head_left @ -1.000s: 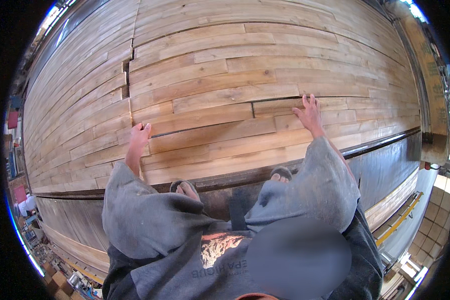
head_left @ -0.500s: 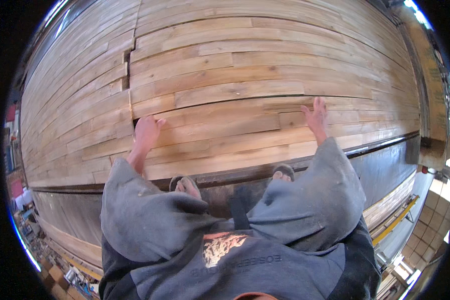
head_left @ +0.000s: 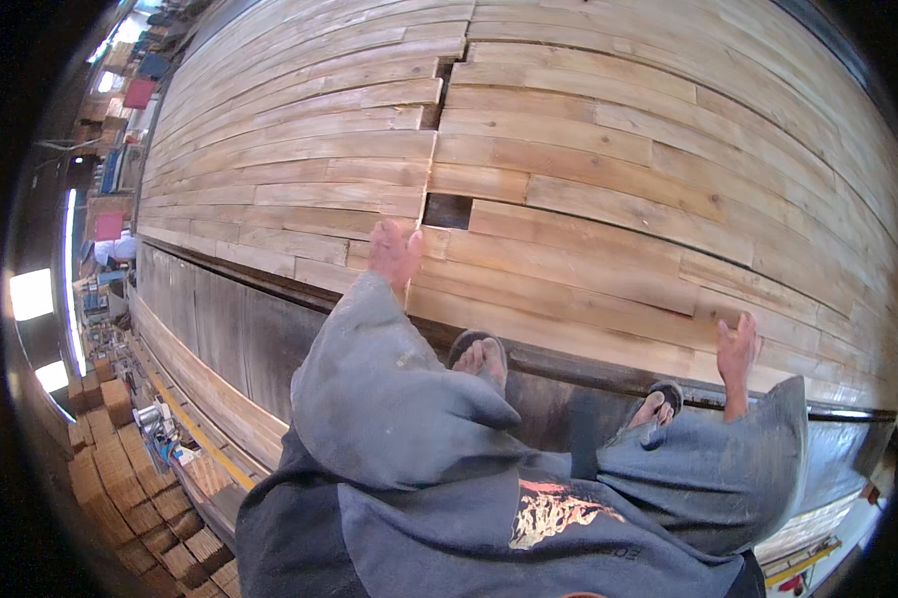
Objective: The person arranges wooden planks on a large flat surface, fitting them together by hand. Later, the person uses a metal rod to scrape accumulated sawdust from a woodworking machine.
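Thin wooden strips (head_left: pixel 569 254) lie edge to edge in rows before me. My left hand (head_left: pixel 396 254) rests at the seam between two sections of strips, thumb apart from the fingers, holding nothing that shows. Just beyond it and to its right is a dark rectangular gap (head_left: pixel 447 211) at the end of one strip. Farther right, my right hand (head_left: pixel 736 351) touches the strips near the front edge, fingers stretched out and apart.
A second dark gap (head_left: pixel 436 110) opens farther up the seam. My feet in sandals (head_left: pixel 481 361) are by the dark front edge (head_left: pixel 589 371). Stacked wood blocks (head_left: pixel 120 488) stand at the lower left, near a yellow rail (head_left: pixel 205 439).
My view has turned left. My left hand has moved to the left across the seam, uncovering the gap it partly hid. My right hand has come nearer the front edge.
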